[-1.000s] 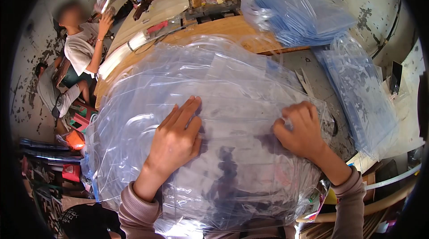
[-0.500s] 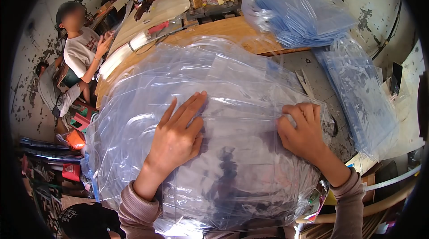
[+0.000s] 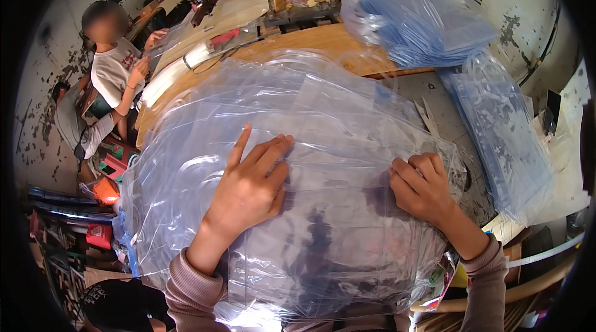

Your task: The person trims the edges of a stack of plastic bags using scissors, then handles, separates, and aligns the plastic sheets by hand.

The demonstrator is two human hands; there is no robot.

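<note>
A broad pile of clear plastic bags (image 3: 180,139) with looped handles spreads in front of me. My left hand (image 3: 251,177) rests on the top clear plastic bag (image 3: 335,226), its fingers stretched forward and the index finger raised apart from the others; the thumb is partly hidden. Toward the right side of the same bag, my right hand (image 3: 422,186) has its fingers curled and pinched on the plastic near a crosswise edge. Wrinkles and glare cover the film, so single layers are hard to tell apart.
Behind the pile is a wooden table (image 3: 310,40) bearing a stack of bluish plastic sheets (image 3: 428,21). More clear bags (image 3: 503,133) hang at the right. A co-worker (image 3: 115,65) sits at the left, handling clear film. A black cap (image 3: 124,304) shows at lower left.
My right hand's fingers have curled tighter and the hand has shifted slightly down. On my left hand the index finger has lifted away from the others. The co-worker's hands have moved.
</note>
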